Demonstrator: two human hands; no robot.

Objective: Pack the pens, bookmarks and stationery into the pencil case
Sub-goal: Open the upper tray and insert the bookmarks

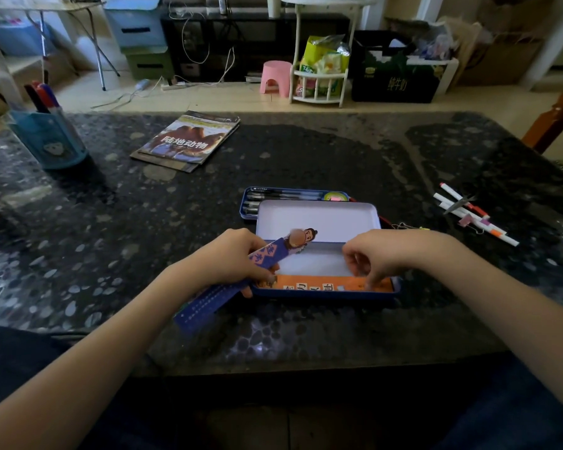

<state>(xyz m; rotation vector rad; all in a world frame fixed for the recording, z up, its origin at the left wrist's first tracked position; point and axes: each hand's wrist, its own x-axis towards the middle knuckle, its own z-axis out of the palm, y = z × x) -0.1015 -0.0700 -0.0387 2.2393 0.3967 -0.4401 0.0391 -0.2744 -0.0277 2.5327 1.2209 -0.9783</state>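
A blue metal pencil case [322, 295] lies open before me, its white lid [316, 219] raised at the back. An orange bookmark [316, 283] lies flat along the case's near wall. My right hand [381, 254] reaches into the case, fingertips touching the orange bookmark's right end. My left hand [231, 258] grips a blue bookmark [228, 280] with a cartoon figure at its top, slanting over the case's left corner. Behind the lid sits a blue tray [251, 203] with several black pens.
White markers [475, 216] with scissors and a clip lie on the dark table [338, 157] at the right. A book [189, 141] lies at the back left, beside a blue pen holder [49, 134] with pens. A small charm [407, 226] lies right of the lid.
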